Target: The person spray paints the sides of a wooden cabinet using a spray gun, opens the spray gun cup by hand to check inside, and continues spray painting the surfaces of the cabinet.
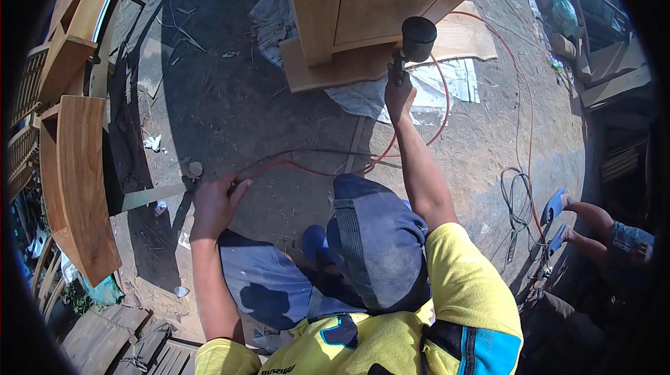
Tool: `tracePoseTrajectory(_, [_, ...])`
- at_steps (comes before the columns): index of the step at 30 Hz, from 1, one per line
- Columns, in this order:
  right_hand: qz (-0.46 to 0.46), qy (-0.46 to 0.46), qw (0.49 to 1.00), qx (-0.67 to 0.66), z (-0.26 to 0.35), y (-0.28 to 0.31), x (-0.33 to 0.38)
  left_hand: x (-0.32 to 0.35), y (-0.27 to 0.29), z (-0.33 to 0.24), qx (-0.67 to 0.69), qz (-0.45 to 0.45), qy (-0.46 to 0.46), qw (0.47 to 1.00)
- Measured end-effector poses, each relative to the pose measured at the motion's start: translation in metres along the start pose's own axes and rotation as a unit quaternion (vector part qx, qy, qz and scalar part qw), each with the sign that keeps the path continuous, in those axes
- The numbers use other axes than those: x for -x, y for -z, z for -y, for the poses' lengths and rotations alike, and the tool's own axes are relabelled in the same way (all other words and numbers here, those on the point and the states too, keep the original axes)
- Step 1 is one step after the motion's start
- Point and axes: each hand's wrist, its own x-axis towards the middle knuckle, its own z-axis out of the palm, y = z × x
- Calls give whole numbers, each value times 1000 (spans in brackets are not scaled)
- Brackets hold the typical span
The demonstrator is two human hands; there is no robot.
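Note:
My right hand is closed round the handle of a spray gun with a round dark cup on top. The gun is held up close to the lower front of a light-brown wooden cabinet. From the gun an orange-red air hose drops and loops back across the ground towards my left side. My left hand, low near my knee, has its fingers curled at the hose's bend and appears to grip it; its palm side is hidden.
Curved wooden furniture parts stand along the left. A wooden board and white sheeting lie under the cabinet. More hose and a coiled dark cable run on the right, near another person's sandalled feet. Boards and bags line the far right.

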Motion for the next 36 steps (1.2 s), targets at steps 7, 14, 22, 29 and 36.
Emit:
tracePoseTrajectory(7, [-2, -25, 999, 47, -35, 6, -11, -8, -1, 0, 38, -16, -29, 999])
tracePoseTrajectory(14, [-33, -145, 989, -23, -35, 38, -8, -9, 6, -11, -4, 0, -8, 1000])
tracePoseTrajectory(22, [8, -94, 995, -33, -34, 114, -9, -28, -4, -41, -26, -24, -44, 998])
tracePoseTrajectory(29, [43, 9, 991, -128, 53, 254, -20, -43, -6, -86, -46, -32, -62, 996])
tracePoseTrajectory(36, [-22, 170, 969, -178, 161, 394, -46, -73, -28, -128, -6, -34, -127, 991])
